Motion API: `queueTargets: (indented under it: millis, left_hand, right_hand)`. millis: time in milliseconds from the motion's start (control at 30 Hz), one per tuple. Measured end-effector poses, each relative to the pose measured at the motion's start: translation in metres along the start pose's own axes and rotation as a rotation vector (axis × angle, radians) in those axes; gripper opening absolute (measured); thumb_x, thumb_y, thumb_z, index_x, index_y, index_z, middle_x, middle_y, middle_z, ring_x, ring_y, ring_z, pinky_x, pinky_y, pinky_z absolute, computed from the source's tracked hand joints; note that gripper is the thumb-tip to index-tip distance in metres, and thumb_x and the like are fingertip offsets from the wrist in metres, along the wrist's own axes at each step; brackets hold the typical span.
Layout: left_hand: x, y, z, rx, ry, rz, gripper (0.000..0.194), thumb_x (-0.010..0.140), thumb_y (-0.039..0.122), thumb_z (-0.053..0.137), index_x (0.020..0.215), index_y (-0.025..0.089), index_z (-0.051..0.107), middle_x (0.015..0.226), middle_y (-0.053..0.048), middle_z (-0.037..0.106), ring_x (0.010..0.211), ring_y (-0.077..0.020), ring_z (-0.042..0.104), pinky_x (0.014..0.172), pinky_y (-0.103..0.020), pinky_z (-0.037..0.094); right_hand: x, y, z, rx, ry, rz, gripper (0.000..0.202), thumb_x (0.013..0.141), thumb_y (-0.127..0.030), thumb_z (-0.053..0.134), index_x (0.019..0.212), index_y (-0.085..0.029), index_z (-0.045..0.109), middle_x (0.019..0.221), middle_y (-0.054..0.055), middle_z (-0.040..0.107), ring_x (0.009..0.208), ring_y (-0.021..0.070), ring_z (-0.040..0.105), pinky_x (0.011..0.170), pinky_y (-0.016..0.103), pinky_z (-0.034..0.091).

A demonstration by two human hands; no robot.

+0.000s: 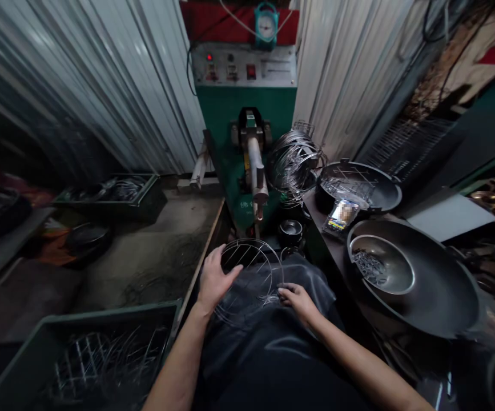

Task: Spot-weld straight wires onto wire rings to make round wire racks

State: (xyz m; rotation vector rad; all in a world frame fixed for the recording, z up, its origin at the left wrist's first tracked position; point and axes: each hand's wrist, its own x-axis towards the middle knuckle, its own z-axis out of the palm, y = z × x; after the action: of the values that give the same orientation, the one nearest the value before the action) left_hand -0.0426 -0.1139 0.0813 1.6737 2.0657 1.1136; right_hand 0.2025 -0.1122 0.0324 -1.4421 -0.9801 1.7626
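Note:
A round wire rack (247,244) with thin parallel bars is held tilted above my lap, below the rod of a green machine. My left hand (218,279) is at its left rim, fingers curved along the edge and thumb stretched over the bars. At the right rim, my right hand (296,299) pinches with thumb and forefinger; whether a small part is also between them is hidden. Small bent wire pieces (268,298) lie on the dark apron (273,348) by the right fingertips. Another wire ring seems to lie beneath the rack.
Ahead stands the green machine (213,108), its metal rod (256,162) pointing down. Wire rings (294,160) hang beside it. On the right, a wide pan (439,285) holds a metal bowl (403,268) of small wire loops. A green crate (45,342) of wire racks stands at lower left.

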Motion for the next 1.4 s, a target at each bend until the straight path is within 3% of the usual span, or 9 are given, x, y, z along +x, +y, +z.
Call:
queueTargets:
  millis: [100, 200, 400, 600, 767, 867, 1033, 1100, 1400]
  left_hand:
    - [-0.031, -0.041, -0.017, -0.072, 0.083, -0.261, 0.064, 0.065, 0.047, 0.065, 0.119, 0.015, 0.050, 0.112, -0.014, 0.057, 0.103, -0.0260, 0.054, 0.092, -0.038, 0.039]
    - [-0.075, -0.067, -0.021, -0.184, 0.022, -0.653, 0.065, 0.058, 0.054, 0.067, 0.107, 0.012, 0.057, 0.093, -0.011, 0.063, 0.085, -0.0254, 0.060, 0.082, -0.039, 0.045]
    - [-0.122, -0.065, -0.003, -0.514, -0.045, -0.902, 0.066, 0.057, 0.053, 0.069, 0.106, 0.011, 0.058, 0.097, -0.012, 0.064, 0.096, -0.0257, 0.059, 0.088, -0.037, 0.042]
    - [-0.122, -0.058, 0.003, -0.587, -0.049, -0.920, 0.065, 0.059, 0.050, 0.070, 0.112, 0.016, 0.055, 0.106, -0.011, 0.061, 0.106, -0.0259, 0.055, 0.094, -0.039, 0.039]
    - [-0.116, -0.022, -0.013, -0.666, 0.012, -0.806, 0.070, 0.060, 0.045, 0.071, 0.122, 0.022, 0.048, 0.108, -0.008, 0.060, 0.109, -0.0252, 0.053, 0.093, -0.039, 0.041]
    - [-0.109, -0.009, -0.018, -0.842, 0.075, -0.846, 0.071, 0.063, 0.032, 0.072, 0.127, 0.027, 0.041, 0.101, -0.005, 0.060, 0.099, -0.0226, 0.058, 0.087, -0.041, 0.045]
    - [-0.098, -0.022, -0.007, -1.128, 0.001, -1.148, 0.022, 0.076, 0.015, 0.053, 0.098, 0.018, 0.057, 0.090, -0.008, 0.062, 0.081, -0.0184, 0.062, 0.082, -0.045, 0.048]
    - [-0.095, -0.027, -0.002, -1.144, -0.024, -1.232, 0.017, 0.079, 0.014, 0.049, 0.092, 0.017, 0.058, 0.086, -0.007, 0.062, 0.077, -0.0177, 0.062, 0.083, -0.047, 0.047]
    - [-0.072, -0.024, 0.004, -1.043, 0.066, -1.161, 0.014, 0.067, 0.014, 0.065, 0.079, 0.016, 0.059, 0.077, -0.001, 0.060, 0.073, -0.0140, 0.059, 0.080, -0.045, 0.050]
  right_hand:
    - [0.000, 0.005, -0.003, -0.151, -0.023, -0.025, 0.030, 0.062, -0.033, 0.065, 0.081, -0.010, 0.067, 0.062, 0.002, 0.062, 0.058, 0.0140, 0.055, 0.057, 0.027, 0.045]
    - [-0.001, 0.007, -0.006, -0.279, -0.050, -0.090, 0.030, 0.064, -0.035, 0.063, 0.081, -0.011, 0.070, 0.071, 0.006, 0.068, 0.071, 0.0192, 0.060, 0.070, 0.031, 0.046]
    - [-0.005, 0.009, 0.002, -0.310, -0.045, -0.169, 0.035, 0.066, -0.036, 0.062, 0.091, -0.012, 0.070, 0.088, 0.009, 0.070, 0.086, 0.0249, 0.061, 0.080, 0.036, 0.045]
    - [-0.019, 0.011, 0.010, -0.266, -0.039, -0.240, 0.029, 0.066, -0.028, 0.060, 0.090, -0.014, 0.069, 0.080, 0.004, 0.069, 0.080, 0.0210, 0.060, 0.074, 0.031, 0.045]
    - [-0.033, 0.002, 0.010, -0.184, -0.021, -0.274, 0.029, 0.068, -0.029, 0.059, 0.092, -0.014, 0.069, 0.072, 0.001, 0.064, 0.071, 0.0159, 0.056, 0.066, 0.027, 0.042]
    - [-0.038, -0.002, 0.013, -0.139, -0.037, -0.288, 0.030, 0.069, -0.031, 0.059, 0.092, -0.014, 0.068, 0.071, 0.001, 0.062, 0.067, 0.0136, 0.052, 0.063, 0.025, 0.041]
    - [-0.032, 0.003, 0.013, -0.127, -0.007, -0.285, 0.028, 0.069, -0.032, 0.060, 0.089, -0.014, 0.067, 0.072, 0.001, 0.062, 0.067, 0.0139, 0.052, 0.063, 0.026, 0.041]
    - [-0.028, 0.006, 0.011, -0.140, 0.000, -0.276, 0.028, 0.070, -0.032, 0.059, 0.089, -0.014, 0.066, 0.074, 0.001, 0.063, 0.069, 0.0146, 0.053, 0.066, 0.027, 0.042]
    - [-0.014, -0.005, 0.011, -0.234, -0.080, -0.312, 0.029, 0.071, -0.028, 0.058, 0.096, -0.016, 0.067, 0.091, 0.004, 0.067, 0.087, 0.0192, 0.059, 0.082, 0.033, 0.045]
